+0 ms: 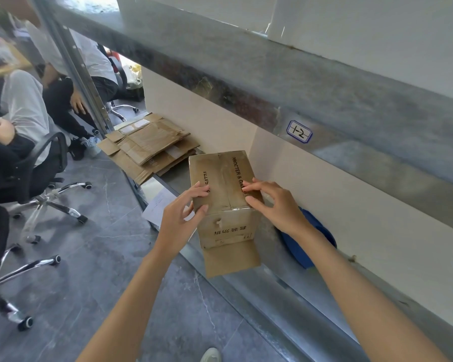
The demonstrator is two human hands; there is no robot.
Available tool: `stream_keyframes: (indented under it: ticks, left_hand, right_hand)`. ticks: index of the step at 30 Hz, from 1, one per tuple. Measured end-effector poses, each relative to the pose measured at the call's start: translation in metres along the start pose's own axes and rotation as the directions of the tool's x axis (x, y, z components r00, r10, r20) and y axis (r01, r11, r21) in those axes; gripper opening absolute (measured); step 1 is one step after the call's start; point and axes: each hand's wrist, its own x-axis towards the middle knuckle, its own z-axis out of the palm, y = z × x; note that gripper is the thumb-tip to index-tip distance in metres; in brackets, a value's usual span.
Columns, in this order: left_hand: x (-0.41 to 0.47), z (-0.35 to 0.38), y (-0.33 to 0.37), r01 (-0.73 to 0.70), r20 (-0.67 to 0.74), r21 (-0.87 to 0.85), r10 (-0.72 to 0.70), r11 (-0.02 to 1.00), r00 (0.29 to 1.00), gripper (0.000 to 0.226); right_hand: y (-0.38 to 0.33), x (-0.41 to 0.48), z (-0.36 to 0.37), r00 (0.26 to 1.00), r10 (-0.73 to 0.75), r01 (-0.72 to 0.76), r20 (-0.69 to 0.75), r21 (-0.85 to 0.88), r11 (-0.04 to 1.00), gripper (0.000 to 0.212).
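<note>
office / packing area | swivel chairs (pixel 50 194) | flattened cartons (pixel 147 145) | labelled metal shelf (pixel 298 130)

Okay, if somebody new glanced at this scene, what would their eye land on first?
The brown cardboard box with black print stands dead centre on the grey metal shelf. The left hand grips its near corner and the right hand presses fingertips on its top flaps. Farther along the shelf lies a stack of flattened brown cardboard boxes, and a blue-bordered white label sits up to the right.
</note>
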Motion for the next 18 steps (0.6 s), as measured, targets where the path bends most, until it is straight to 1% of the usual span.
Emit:
stream_keyframes:
  ticks: [3, 5, 8, 11, 15, 18]
  left_hand:
    - [0.002, -0.006, 0.001, 0.004, 0.048, 0.004, -0.004, 1.0, 0.999, 0.03]
    - [0.002, -0.007, 0.001, 0.008, 0.044, 0.019, -0.009, 1.0, 0.999, 0.032]
    - [0.002, -0.006, 0.001, 0.024, 0.042, -0.008, -0.024, 1.0, 0.999, 0.034]
    - [0.003, -0.008, -0.001, 0.028, 0.062, -0.02, -0.027, 0.999, 0.998, 0.032]
    - [0.003, -0.012, -0.003, 0.016, 0.096, -0.034, -0.013, 0.999, 0.995, 0.03]
    - [0.002, -0.014, -0.004, -0.003, 0.1, -0.002, 0.003, 1.0, 0.995, 0.03]
  right_hand:
    - [0.002, -0.002, -0.007, 0.995, 0.0, -0.003, 0.101, 0.031, 1.0, 0.033]
    - [0.001, -0.002, -0.008, 0.995, 0.001, -0.004, 0.102, 0.035, 0.999, 0.034]
    - [-0.001, -0.003, -0.007, 0.996, 0.001, -0.007, 0.091, 0.059, 0.998, 0.032]
    - [-0.004, -0.004, -0.007, 0.995, 0.012, -0.017, 0.097, 0.049, 0.999, 0.031]
    - [-0.007, -0.003, -0.011, 0.994, 0.017, -0.026, 0.107, 0.083, 0.996, 0.03]
    - [-0.005, -0.004, -0.011, 0.992, 0.015, -0.024, 0.123, 0.075, 0.997, 0.034]
